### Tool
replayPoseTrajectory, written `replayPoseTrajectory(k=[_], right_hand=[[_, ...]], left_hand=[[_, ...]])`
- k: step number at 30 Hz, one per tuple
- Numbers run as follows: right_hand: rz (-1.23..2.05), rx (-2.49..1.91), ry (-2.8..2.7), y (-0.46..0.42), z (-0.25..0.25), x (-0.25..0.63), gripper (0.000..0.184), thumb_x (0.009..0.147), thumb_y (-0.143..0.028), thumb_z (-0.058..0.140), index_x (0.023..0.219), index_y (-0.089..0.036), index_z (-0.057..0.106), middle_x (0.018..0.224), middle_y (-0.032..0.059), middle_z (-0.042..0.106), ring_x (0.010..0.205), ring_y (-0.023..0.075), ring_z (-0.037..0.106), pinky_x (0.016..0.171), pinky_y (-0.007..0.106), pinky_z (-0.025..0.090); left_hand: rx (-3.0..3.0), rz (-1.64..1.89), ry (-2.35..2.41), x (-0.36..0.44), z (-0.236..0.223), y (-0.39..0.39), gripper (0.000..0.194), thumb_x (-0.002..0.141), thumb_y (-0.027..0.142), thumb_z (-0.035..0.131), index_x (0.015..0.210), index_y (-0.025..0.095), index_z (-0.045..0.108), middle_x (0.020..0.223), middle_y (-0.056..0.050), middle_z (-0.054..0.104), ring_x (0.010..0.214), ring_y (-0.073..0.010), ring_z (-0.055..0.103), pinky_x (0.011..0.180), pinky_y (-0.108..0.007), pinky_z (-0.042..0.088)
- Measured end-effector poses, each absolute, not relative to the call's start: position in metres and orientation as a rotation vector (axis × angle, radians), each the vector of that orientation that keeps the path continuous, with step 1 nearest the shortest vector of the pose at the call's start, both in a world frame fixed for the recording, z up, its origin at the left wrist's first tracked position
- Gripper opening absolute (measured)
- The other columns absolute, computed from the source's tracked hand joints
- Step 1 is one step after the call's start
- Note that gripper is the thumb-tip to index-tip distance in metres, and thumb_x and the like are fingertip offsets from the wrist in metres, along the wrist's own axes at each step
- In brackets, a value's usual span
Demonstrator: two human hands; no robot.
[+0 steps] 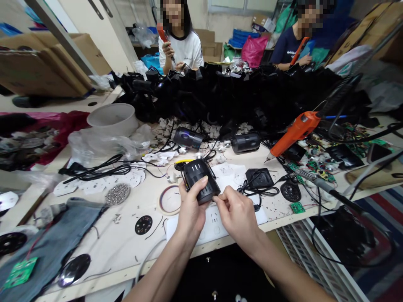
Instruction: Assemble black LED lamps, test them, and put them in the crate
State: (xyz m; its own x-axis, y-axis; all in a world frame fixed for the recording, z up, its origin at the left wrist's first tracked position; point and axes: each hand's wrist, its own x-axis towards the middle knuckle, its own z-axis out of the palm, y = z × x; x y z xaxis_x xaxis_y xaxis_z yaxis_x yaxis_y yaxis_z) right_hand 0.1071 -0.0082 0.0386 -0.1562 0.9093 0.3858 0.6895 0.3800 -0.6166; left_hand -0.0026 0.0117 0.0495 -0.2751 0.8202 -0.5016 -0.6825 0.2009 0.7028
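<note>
My left hand (191, 207) is wrapped round a black cylindrical housing (200, 179) with vent slots, held just above the workbench (126, 239). My right hand (236, 212) pinches at the housing's lower right end, its fingers pressed together on something too small to make out. Thin wires run from the housing's far end toward the table. A roll of tape (170, 199) lies just left of my left hand.
An orange electric screwdriver (294, 132) hangs at the right. Two similar black housings (188, 138) (246, 142) lie beyond, before a large pile of black parts (239, 94). Cables, green circuit boards (297, 207), a white bowl (111, 118). Two people sit across the table.
</note>
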Motion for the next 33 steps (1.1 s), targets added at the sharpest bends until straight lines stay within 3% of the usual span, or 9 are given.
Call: replayPoseTrajectory(k=[6, 16, 24, 33], right_hand=[[0.402, -1.315, -1.940, -0.011, 0.036, 0.102, 0.020, 0.087, -0.013, 0.047, 0.069, -0.022, 0.043, 0.060, -0.0010, 0.057, 0.053, 0.0142, 0.053, 0.052, 0.025, 0.037], [0.413, -1.367, -1.933, -0.012, 0.035, 0.109, 0.019, 0.090, -0.017, 0.051, 0.071, -0.019, 0.051, 0.063, 0.0001, 0.055, 0.057, 0.0142, 0.053, 0.057, 0.026, 0.037], [0.260, -1.307, -1.963, -0.010, 0.029, 0.107, 0.021, 0.088, -0.011, 0.045, 0.070, -0.018, 0.050, 0.062, 0.0004, 0.052, 0.055, 0.0141, 0.050, 0.057, 0.027, 0.036], [0.385, -1.318, -1.964, -0.008, 0.033, 0.107, 0.021, 0.087, -0.013, 0.044, 0.067, -0.020, 0.048, 0.061, 0.0004, 0.054, 0.054, 0.0136, 0.050, 0.054, 0.027, 0.036]], left_hand=[[0.129, 1.463, 1.124, 0.001, 0.046, 0.013, 0.047, 0.064, 0.017, 0.077, 0.103, 0.023, 0.052, 0.088, 0.002, 0.063, 0.072, -0.0124, 0.062, 0.058, -0.022, 0.050], [0.051, 1.481, 1.106, -0.006, 0.049, 0.012, 0.043, 0.067, 0.019, 0.073, 0.107, 0.021, 0.056, 0.097, -0.003, 0.063, 0.078, -0.0145, 0.060, 0.065, -0.029, 0.054], [0.087, 1.489, 1.134, -0.002, 0.052, 0.009, 0.045, 0.066, 0.019, 0.075, 0.106, 0.024, 0.054, 0.095, 0.000, 0.063, 0.079, -0.0147, 0.061, 0.061, -0.026, 0.052], [0.157, 1.525, 1.125, -0.005, 0.051, 0.008, 0.048, 0.062, 0.015, 0.077, 0.102, 0.025, 0.052, 0.088, 0.003, 0.064, 0.076, -0.0133, 0.061, 0.065, -0.027, 0.053]])
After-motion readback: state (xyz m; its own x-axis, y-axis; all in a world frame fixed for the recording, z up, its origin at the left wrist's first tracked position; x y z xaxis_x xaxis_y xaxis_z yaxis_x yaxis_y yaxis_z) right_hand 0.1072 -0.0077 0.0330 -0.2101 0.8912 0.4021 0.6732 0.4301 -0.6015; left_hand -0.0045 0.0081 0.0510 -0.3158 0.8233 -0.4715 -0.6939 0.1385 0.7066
